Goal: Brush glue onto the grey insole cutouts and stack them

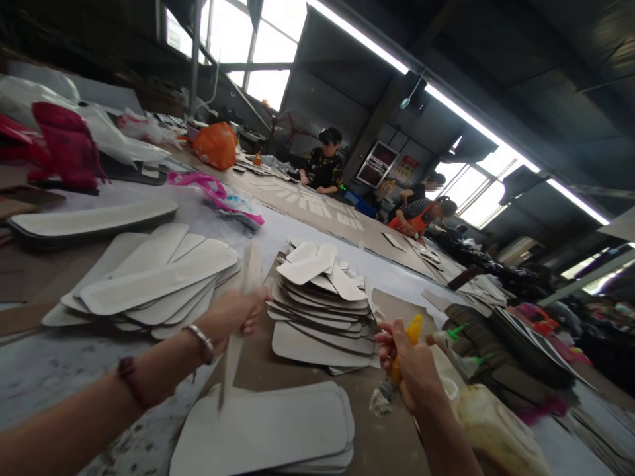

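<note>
My left hand point(238, 314) is closed around a thin pale panel point(232, 363), blurred and turned nearly edge-on. It is upright over a low stack of white rounded panels point(268, 423) in front of me. My right hand point(411, 363) grips the yellow handle of a brush point(414, 328); its whitish, caked head point(381, 398) points down toward the brown board. Between my hands and farther back rises a taller pile of white panels point(322, 311). More white panels point(159, 277) lie fanned out beyond my left forearm.
A stained plastic jug point(496, 423) stands beside my right forearm, near bottles with green tips point(454, 332). Dark stacked pieces point(520, 350) lie on the right. Across the table, a person point(322, 165) works behind laid-out strips. An orange bag point(215, 145) sits at the back left.
</note>
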### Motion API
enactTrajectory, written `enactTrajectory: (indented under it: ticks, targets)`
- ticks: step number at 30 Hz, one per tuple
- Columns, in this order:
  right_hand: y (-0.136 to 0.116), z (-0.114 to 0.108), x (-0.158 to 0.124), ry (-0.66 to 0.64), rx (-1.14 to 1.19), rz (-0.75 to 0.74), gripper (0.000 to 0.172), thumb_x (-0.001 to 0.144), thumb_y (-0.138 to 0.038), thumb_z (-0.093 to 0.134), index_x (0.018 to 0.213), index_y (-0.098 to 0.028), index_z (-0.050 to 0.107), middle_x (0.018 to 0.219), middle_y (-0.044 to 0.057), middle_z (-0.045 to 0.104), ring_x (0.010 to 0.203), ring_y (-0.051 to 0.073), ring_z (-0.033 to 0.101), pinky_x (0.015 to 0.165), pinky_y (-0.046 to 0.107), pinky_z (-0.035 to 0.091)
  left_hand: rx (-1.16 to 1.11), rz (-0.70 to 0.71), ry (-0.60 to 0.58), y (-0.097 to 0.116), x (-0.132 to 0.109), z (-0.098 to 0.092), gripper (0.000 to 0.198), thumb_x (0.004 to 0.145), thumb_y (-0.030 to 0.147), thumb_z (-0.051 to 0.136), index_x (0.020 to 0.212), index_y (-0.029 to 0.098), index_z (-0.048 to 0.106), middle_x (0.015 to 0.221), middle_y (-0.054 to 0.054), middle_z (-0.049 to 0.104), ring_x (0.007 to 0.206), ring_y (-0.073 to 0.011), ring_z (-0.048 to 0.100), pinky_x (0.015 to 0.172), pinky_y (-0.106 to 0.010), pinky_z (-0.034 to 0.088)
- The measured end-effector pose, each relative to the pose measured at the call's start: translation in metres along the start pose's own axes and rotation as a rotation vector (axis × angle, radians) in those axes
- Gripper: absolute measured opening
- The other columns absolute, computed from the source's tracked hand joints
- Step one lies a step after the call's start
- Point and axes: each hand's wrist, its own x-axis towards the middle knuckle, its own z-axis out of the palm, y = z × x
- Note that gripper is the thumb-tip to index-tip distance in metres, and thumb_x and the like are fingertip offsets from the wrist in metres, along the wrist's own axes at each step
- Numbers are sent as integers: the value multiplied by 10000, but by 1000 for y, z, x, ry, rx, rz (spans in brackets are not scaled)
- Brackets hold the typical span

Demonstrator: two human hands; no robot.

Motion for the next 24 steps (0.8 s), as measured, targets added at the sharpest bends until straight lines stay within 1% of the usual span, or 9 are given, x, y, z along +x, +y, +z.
enactTrajectory:
  ticks: [2, 5, 7, 9, 12, 15, 19, 21, 24]
  targets:
    - [13, -20, -13, 48, -17, 9, 552, 571, -616, 683, 795, -120, 596, 547, -5, 586, 415, 72, 459, 354, 174, 344, 77, -55, 2, -20, -13, -20, 298, 633, 412, 680, 608, 153, 534, 380, 109, 282, 340, -39, 232, 348, -156, 172]
    - [31, -51, -28, 148, -37, -6, 539, 582, -637, 664, 763, -136, 582, 524, -26, 554, 439, 80, 470, 394, 185, 372, 471, -89, 72, -49, -38, -57, 351, 659, 509, 638, 758, 172, 634, 402, 86, 395, 386, -76, 346, 392, -164, 254]
    - [43, -67, -30, 187, -108, -8, 521, 616, -646, 630, 758, -146, 585, 512, -39, 528, 431, 74, 447, 398, 186, 354, 662, -68, 133, -67, -53, -77, 383, 639, 551, 634, 833, 222, 659, 553, 56, 592, 548, -145, 529, 513, -192, 374]
    - [55, -74, -30, 167, -304, -20, 518, 644, -661, 585, 739, -152, 605, 505, -37, 519, 418, 74, 423, 398, 196, 333, 712, -35, 185, -85, -64, -87, 391, 585, 559, 664, 822, 249, 669, 762, 42, 687, 793, -224, 600, 699, -239, 417]
    - [70, -70, -30, 68, -573, -53, 518, 654, -673, 547, 692, -164, 632, 514, -7, 552, 436, 103, 451, 431, 231, 356, 721, -67, 191, -104, -77, -87, 377, 567, 571, 662, 764, 249, 661, 769, 29, 695, 843, -274, 598, 749, -280, 406]
    - [73, -59, -34, 72, -507, -98, 519, 704, -669, 499, 723, -165, 622, 547, 10, 575, 484, 132, 507, 493, 259, 415, 696, -74, 105, -112, -84, -79, 374, 603, 558, 654, 819, 253, 649, 761, 25, 691, 847, -282, 595, 739, -283, 407]
    - [65, -54, -43, 77, -489, -277, 493, 784, -633, 440, 781, -168, 602, 634, 35, 611, 629, 165, 586, 625, 278, 446, 627, -11, 82, -113, -89, -76, 334, 648, 470, 663, 882, 232, 644, 856, 17, 702, 890, -266, 598, 762, -253, 419]
    - [63, -53, -44, -7, -544, -342, 443, 825, -587, 418, 804, -178, 587, 650, 27, 609, 620, 159, 583, 613, 266, 439, 601, -3, 88, -112, -90, -78, 335, 642, 430, 677, 897, 214, 649, 854, 18, 703, 847, -246, 609, 729, -226, 434]
    - [67, -43, -40, -192, -880, -429, 394, 895, -483, 345, 828, -181, 590, 674, 28, 613, 618, 155, 575, 613, 259, 431, 579, -7, 69, -104, -92, -82, 269, 655, 399, 659, 834, 198, 649, 712, 44, 673, 740, -207, 606, 657, -194, 445]
